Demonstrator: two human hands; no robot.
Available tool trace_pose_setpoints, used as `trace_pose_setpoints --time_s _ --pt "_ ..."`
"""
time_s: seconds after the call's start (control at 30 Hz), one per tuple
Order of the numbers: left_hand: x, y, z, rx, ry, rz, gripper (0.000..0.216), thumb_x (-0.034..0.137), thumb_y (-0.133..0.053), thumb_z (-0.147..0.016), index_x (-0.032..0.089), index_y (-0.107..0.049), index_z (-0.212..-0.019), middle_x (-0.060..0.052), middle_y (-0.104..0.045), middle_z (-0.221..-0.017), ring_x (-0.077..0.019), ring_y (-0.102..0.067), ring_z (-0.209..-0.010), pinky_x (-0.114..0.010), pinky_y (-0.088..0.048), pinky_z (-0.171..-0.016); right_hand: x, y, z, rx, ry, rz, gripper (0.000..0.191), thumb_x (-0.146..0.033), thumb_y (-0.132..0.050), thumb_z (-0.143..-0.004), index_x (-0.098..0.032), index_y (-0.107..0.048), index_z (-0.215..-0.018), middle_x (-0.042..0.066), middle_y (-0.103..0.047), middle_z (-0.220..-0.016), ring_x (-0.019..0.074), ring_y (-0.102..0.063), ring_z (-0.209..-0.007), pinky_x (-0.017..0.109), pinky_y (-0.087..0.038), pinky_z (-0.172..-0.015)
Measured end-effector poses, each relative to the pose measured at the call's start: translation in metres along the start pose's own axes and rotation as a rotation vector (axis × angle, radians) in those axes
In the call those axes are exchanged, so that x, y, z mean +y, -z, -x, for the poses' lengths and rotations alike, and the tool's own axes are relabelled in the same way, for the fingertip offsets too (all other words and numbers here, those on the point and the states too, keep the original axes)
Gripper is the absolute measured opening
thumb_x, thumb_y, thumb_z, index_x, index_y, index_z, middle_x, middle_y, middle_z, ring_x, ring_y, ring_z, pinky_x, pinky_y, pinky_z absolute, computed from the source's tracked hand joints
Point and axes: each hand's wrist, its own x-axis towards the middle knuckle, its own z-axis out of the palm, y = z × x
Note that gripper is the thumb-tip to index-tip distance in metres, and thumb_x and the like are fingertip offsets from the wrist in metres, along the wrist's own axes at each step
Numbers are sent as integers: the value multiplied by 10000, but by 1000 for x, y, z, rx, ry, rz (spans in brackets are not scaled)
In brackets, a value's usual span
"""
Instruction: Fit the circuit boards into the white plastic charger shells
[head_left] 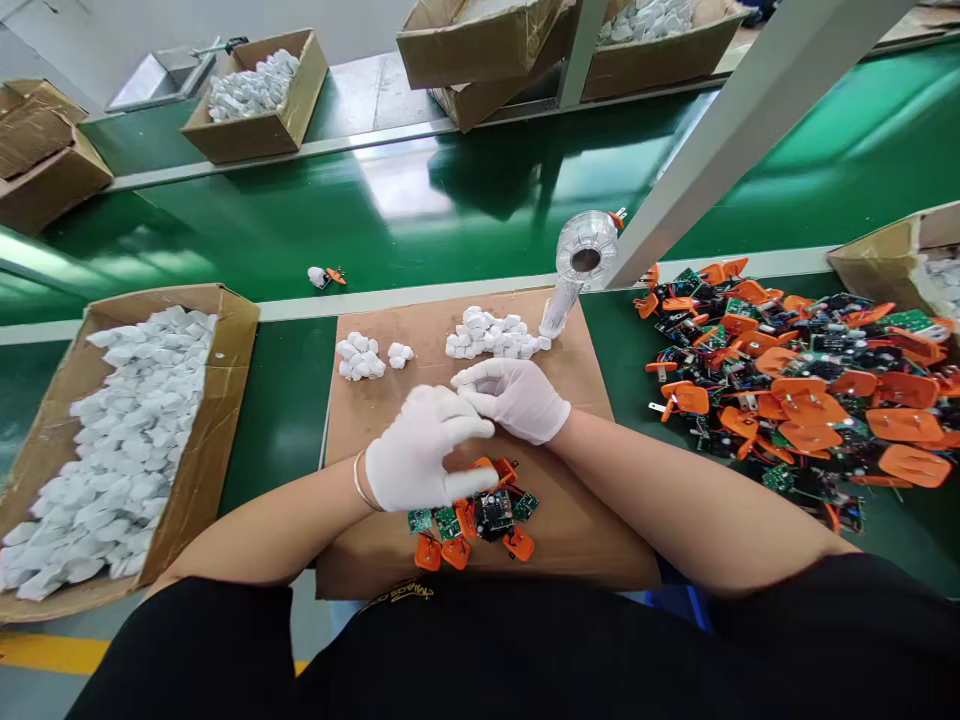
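Observation:
My left hand (424,452), in a white glove, is over the cardboard sheet (360,560) with its thumb spread wide from its curved fingers; nothing shows in the gap. Against its fingertips is my right hand (519,397), also gloved, its fingers drawn together in a pinch. Whatever lies between those fingers is hidden. Below both hands is a small heap of circuit boards (493,512) wired to orange plug plates (456,552). Beyond them are small white plastic pieces in a larger pile (491,335), a smaller pile (360,357) and a little cluster (400,355).
A clear plastic reel-like object (586,245) stands at the sheet's far right corner, beside a slanting metal post (735,130). A carton (236,400) of white pieces is on the left. Many orange-plated boards (810,370) are heaped right. The green belt (300,215) runs behind.

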Motion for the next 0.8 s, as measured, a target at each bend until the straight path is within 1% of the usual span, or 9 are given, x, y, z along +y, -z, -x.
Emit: trace_pose_setpoints --time_s 0.1,0.17,0.23,0.3,0.43,0.5,0.57,0.63,0.8 --pt "13 1 2 -316 80 126 501 548 -770 -732 182 -677 -1061 -47 -688 -803 -211 -648 -779 -360 -471 -772 -1 1 -1 27 28 55 203 -216 -749 -633 -155 -701 -820 48 -735 -783 174 -688 -724 327 -565 -736" --pt "13 0 3 -356 132 233 421 470 -767 -766 180 -689 -1060 -29 -678 -741 -175 -633 -698 -334 -485 -747 -1 2 -2 51 42 50 186 -212 -765 -621 -159 -685 -781 46 -735 -796 170 -689 -726 322 -566 -735" --pt "7 0 5 -271 178 400 349 386 -775 -770 172 -691 -1032 -30 -688 -757 -149 -622 -673 -305 -500 -721 -2 3 -2 68 29 5 204 -230 -784 -621 -163 -664 -773 33 -722 -760 164 -685 -695 308 -566 -685" --pt "-2 -1 7 -123 246 598 285 308 -783 -760 165 -686 -987 -43 -699 -807 -142 -627 -689 -285 -510 -690 -2 5 -4 54 -12 -87 247 -268 -791 -638 -169 -653 -817 4 -691 -683 152 -665 -607 289 -549 -587" --pt "-25 -8 11 280 421 1004 239 213 -760 -782 195 -672 -1004 -39 -702 -839 -161 -669 -753 -296 -547 -671 -2 8 -7 -2 -35 -233 318 -345 -780 -678 -152 -682 -910 -23 -653 -600 116 -597 -486 260 -499 -490" --pt "-36 -13 12 483 487 1055 237 224 -761 -793 232 -677 -1015 -24 -707 -838 -181 -697 -797 -340 -576 -712 -2 9 -8 -20 -2 -243 312 -363 -764 -700 -140 -697 -907 -12 -659 -599 115 -605 -518 264 -508 -530" --pt "-43 -19 11 606 541 1031 231 243 -771 -792 248 -678 -1003 -16 -714 -855 -193 -717 -813 -382 -594 -750 -2 9 -9 -40 29 -226 295 -369 -735 -730 -137 -700 -909 -2 -664 -622 122 -616 -565 275 -512 -575" --pt "-47 -22 10 648 568 1014 230 245 -772 -796 242 -671 -1002 -18 -723 -892 -196 -728 -815 -397 -604 -758 -1 8 -8 -50 57 -183 279 -352 -716 -745 -141 -691 -926 2 -661 -665 125 -610 -601 286 -506 -603" --pt "-48 -24 11 605 483 987 256 203 -754 -820 225 -681 -1064 -26 -723 -907 -189 -714 -937 -381 -580 -885 3 4 -3 -21 196 25 304 -260 -730 -714 -154 -646 -987 -14 -579 -724 121 -555 -638 306 -498 -652"
